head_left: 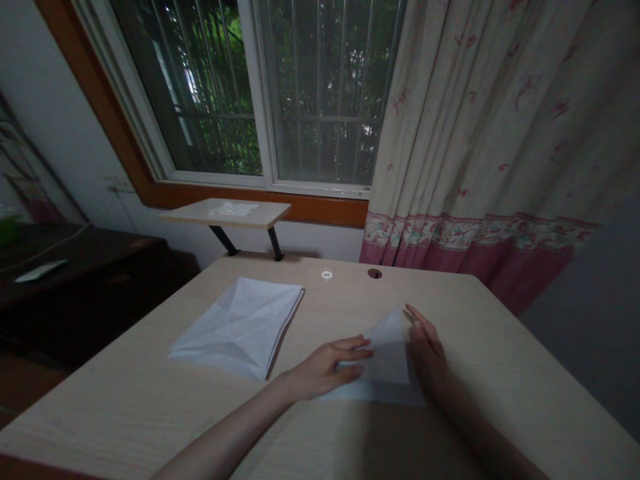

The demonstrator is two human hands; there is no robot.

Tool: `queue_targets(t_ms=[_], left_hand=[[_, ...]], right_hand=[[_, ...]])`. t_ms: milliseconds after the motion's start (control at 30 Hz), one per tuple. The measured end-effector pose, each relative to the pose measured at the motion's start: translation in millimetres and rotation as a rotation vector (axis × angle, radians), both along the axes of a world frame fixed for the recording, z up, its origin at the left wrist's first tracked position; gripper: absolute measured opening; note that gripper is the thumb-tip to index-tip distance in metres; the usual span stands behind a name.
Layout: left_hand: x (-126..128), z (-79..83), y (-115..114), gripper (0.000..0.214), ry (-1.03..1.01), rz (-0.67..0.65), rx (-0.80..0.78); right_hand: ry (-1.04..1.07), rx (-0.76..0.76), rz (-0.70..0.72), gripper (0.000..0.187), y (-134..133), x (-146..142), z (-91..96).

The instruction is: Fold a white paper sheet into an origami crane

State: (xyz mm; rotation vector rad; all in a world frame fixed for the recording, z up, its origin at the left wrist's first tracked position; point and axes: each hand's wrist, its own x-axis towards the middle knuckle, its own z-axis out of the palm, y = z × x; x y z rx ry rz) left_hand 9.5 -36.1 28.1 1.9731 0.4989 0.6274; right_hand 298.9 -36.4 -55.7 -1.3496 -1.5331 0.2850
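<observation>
A thin white sheet (387,353), partly folded over on itself, lies on the pale wooden desk (475,347) in front of me. My left hand (333,365) rests on its left part, fingers stretched out and apart. At the sheet's right edge is my right hand (429,350), turned on its side, with the fingers extended along the edge and the far corner. Whether its fingertips pinch the corner is hard to make out. To the left of my left hand lies a stack of creased white sheets (245,327).
A small raised shelf (185,212) at the desk's back left bears a crumpled white piece (233,209). The desk has a round cable hole (375,273) near its back edge. Behind are a barred window and a long curtain (450,167). A dark table (100,260) stands left.
</observation>
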Motion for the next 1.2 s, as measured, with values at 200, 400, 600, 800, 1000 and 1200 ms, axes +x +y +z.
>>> queue_targets(t_ms=[200,400,600,800,1000,1200], left_hand=[[1.8,-1.3,-6.3,0.043,0.038,-0.006,0.128],[2.2,1.8,-8.9,0.050,0.086,-0.035,0.201],[3.2,2.5,-9.6,0.050,0.056,-0.033,0.231],[2.7,1.3,-6.3,0.044,0.091,0.057,0.310],[2.0,3.4,-3.0,0.064,0.108,0.070,0.371],[-1.1,-1.9,0.0,0.076,0.148,0.096,0.367]], right_hand=[[0.030,0.099,0.033,0.045,-2.4,-9.4,23.2],[-0.183,0.089,0.156,0.034,-3.6,-6.7,25.4],[-0.522,-0.051,0.190,0.033,-6.5,-9.3,21.2],[-0.565,-0.080,0.160,0.038,-3.9,-9.0,13.4],[-0.596,-0.114,0.135,0.046,0.5,-3.0,1.2],[-0.601,-0.107,0.088,0.053,2.8,-4.3,-5.6]])
